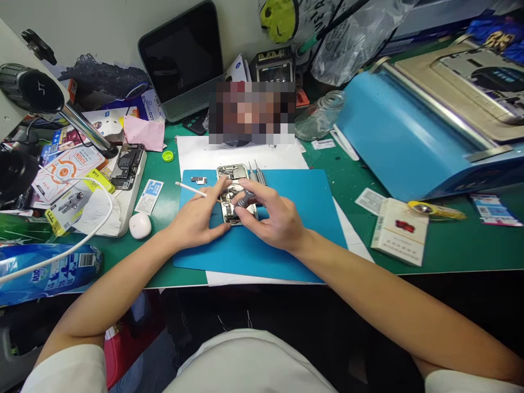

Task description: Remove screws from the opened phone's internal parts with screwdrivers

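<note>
An opened smartphone (238, 172) with bare inner parts lies upright in line with me on a blue mat (295, 229). My left hand (196, 215) steadies it from the left, the index finger near its upper part and the thumb at its lower edge. A thin white stick with a metal-looking tip (190, 189) pokes out by the left fingers; how it is held I cannot tell. My right hand (276, 215) pinches a grey screwdriver (245, 198) over the phone; its tip is hidden. Two more slim grey screwdrivers (257, 173) lie beyond, and a small metal part (199, 180) sits left.
A glass jar (321, 115) and a blue-sided machine (401, 136) stand at the back right. Nearer are a cigarette box (401, 232) and a yellow-handled tool (436, 210). Leftward are a white earphone case (140, 225), a white cable (98, 229), a lamp stand (88, 128) and a dark screen (182, 54).
</note>
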`<state>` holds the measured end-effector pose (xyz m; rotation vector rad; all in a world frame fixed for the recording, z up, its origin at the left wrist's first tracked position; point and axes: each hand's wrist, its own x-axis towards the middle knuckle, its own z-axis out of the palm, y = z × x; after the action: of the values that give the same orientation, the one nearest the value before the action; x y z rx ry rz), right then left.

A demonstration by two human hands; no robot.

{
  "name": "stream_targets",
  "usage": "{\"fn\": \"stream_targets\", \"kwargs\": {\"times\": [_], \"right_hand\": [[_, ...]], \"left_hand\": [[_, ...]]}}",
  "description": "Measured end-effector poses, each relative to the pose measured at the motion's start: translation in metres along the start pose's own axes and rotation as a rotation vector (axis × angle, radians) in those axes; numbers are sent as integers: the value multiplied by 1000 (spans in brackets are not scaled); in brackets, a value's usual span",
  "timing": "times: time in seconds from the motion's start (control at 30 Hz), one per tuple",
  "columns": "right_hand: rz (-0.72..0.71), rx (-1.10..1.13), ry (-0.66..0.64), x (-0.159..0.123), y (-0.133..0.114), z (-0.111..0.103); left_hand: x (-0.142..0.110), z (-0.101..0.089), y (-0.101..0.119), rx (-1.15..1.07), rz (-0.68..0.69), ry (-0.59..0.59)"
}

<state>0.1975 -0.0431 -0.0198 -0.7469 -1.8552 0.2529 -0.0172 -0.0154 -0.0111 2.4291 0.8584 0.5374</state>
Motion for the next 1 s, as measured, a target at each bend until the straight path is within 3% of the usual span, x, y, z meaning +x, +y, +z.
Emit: {"fn": "stream_targets", "kwargs": {"times": [1.0], "right_hand": [[-10, -27, -22, 0, 0, -1]], "left_hand": [[1, 0, 0, -8, 14, 7]]}}
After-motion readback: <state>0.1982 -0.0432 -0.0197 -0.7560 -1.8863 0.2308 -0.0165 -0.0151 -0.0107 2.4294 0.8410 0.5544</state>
